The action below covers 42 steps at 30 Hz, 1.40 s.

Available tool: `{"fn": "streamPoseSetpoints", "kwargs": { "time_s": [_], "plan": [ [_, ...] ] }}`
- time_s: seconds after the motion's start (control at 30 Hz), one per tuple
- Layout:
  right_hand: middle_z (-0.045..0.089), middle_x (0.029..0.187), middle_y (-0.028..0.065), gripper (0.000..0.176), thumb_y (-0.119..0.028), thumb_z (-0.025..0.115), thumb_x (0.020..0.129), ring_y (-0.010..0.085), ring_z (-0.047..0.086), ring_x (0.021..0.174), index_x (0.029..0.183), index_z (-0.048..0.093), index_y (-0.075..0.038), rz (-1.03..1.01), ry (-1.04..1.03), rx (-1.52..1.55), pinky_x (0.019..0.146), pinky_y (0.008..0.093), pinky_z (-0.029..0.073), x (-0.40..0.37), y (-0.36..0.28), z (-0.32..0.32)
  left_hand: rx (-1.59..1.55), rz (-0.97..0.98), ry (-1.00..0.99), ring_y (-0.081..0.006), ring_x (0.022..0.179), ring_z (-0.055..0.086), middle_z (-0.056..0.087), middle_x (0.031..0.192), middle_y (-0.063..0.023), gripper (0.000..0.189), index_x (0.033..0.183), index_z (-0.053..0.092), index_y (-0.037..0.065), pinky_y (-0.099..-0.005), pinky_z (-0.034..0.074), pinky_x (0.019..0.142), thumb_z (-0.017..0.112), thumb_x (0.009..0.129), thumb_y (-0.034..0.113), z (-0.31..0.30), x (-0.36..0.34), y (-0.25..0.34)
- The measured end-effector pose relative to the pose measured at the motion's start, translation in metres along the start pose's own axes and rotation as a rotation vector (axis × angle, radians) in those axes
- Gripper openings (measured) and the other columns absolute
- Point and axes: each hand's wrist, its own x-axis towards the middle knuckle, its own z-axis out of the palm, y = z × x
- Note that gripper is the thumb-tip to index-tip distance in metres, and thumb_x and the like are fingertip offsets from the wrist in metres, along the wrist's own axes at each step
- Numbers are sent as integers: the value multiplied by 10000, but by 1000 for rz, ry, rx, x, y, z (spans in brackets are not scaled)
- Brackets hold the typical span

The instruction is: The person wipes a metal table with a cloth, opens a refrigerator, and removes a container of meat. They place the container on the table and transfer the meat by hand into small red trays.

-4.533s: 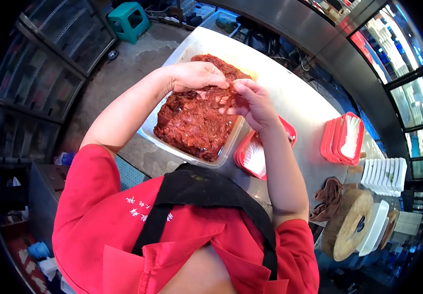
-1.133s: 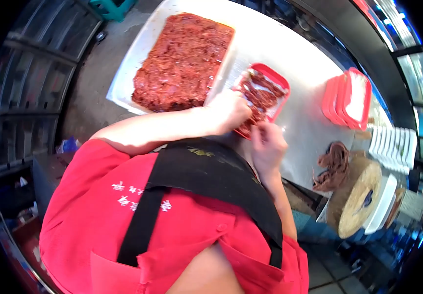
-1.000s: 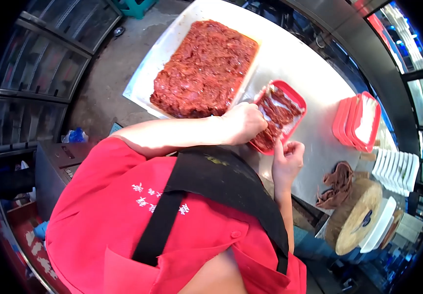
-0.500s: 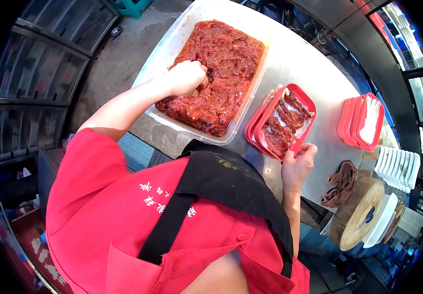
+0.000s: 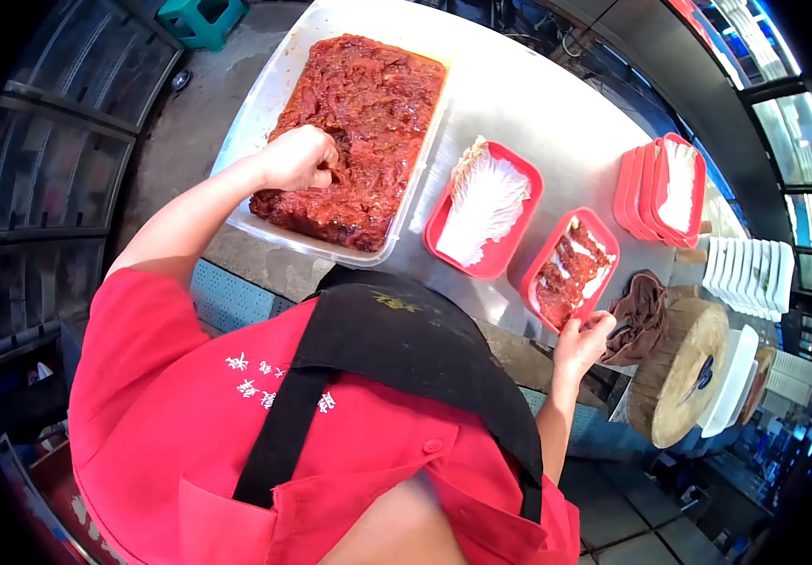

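My left hand [image 5: 302, 158] is curled over the red marinated meat [image 5: 377, 89], which fills a large clear tub [image 5: 406, 202]; its fingers press together at the meat's surface, and what they hold is hidden. With thumb and fingers my right hand [image 5: 583, 344] grips the near end of a red tray [image 5: 530, 282] that bears strips of meat on pale leaf. Between the tub and that tray lies another red tray [image 5: 443, 247] with a cabbage leaf [image 5: 489, 202] in it and no meat.
Stacked red trays [image 5: 634, 193] with a pale leaf on top stand at the right of the metal table [image 5: 556, 122]. Nearer are a brown cloth [image 5: 639, 315], a round wooden block [image 5: 674, 377] and white dishes [image 5: 749, 276]. A green stool [image 5: 200, 21] is on the floor.
My right hand has drawn the meat-bearing tray rightward, off the tray with the bare leaf. My left hand remains at the meat. The view has shifted.
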Motion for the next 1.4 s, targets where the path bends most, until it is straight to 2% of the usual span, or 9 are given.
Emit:
{"fn": "streamPoseSetpoints", "kwargs": {
  "time_s": [0.27, 0.4, 0.57, 0.63, 0.87, 0.97, 1.1, 1.27, 1.4],
  "plan": [
    [609, 758, 190, 242, -188, 658, 801, 356, 591, 659, 871, 522, -1, -137, -86, -376, 594, 400, 458, 23, 17, -9, -821, -128, -107, -55, 662, 528, 591, 718, 17, 89, 812, 630, -1, -223, 435, 628, 620, 820, 87, -65, -2, 36],
    [608, 760, 79, 183, -126, 663, 797, 111, 576, 710, 900, 595, 9, -37, -479, 490, 633, 252, 448, 54, -69, 8, -928, -55, -101, -39, 667, 537, 606, 744, 29, 141, 909, 642, -1, -196, 436, 622, 632, 839, 120, -71, 22, 73],
    [625, 873, 54, 174, -38, 612, 822, 110, 586, 765, 982, 592, 28, -261, -597, 958, 689, 232, 477, 80, -157, 52, -863, 138, -273, -76, 811, 567, 646, 915, -25, 213, 1028, 631, -16, -220, 458, 737, 581, 822, -2, -49, 74, 122],
    [615, 808, 22, 144, -44, 611, 836, 63, 559, 701, 962, 599, 25, -4, -850, 1133, 600, 197, 462, 92, -159, 67, -786, 109, -279, -90, 806, 575, 647, 901, -40, 196, 993, 634, -8, -233, 468, 736, 578, 805, -15, -36, 94, 136],
    [622, 665, 38, 59, -61, 599, 825, 148, 592, 571, 851, 614, -11, -120, -588, 620, 538, 243, 478, 104, -105, 113, -305, 12, 49, -184, 759, 620, 631, 791, -94, 183, 892, 577, 7, -299, 500, 667, 604, 716, -32, 16, 146, 148],
    [623, 782, 81, 89, -140, 576, 756, 297, 585, 776, 711, 590, -64, -490, -210, 117, 685, 437, 466, 88, -108, 126, -107, 46, 154, -289, 784, 628, 635, 817, -146, 148, 825, 602, 40, -361, 503, 680, 640, 684, 59, 36, 157, 144],
    [577, 793, 33, 48, -154, 578, 716, 246, 525, 819, 695, 575, -110, -727, 37, -160, 696, 388, 408, 83, -105, 145, 112, 148, 359, -314, 837, 586, 594, 845, -124, 81, 707, 654, 101, -378, 498, 712, 613, 707, 170, 40, 146, 142],
    [603, 859, 45, 69, -134, 565, 738, 256, 538, 856, 775, 610, -96, -694, -61, -220, 730, 383, 412, 81, -112, 122, -88, 252, 666, -302, 865, 563, 587, 866, -118, 59, 724, 662, 76, -375, 474, 751, 620, 691, 101, 5, 131, 105],
    [619, 916, 59, 110, -99, 553, 781, 271, 543, 892, 855, 632, -76, -589, -112, -58, 764, 396, 411, 76, -121, 105, 27, -204, 648, -324, 894, 582, 621, 900, -150, 117, 806, 688, 89, -393, 481, 789, 595, 735, 95, -41, 128, 25]
  ]
}}
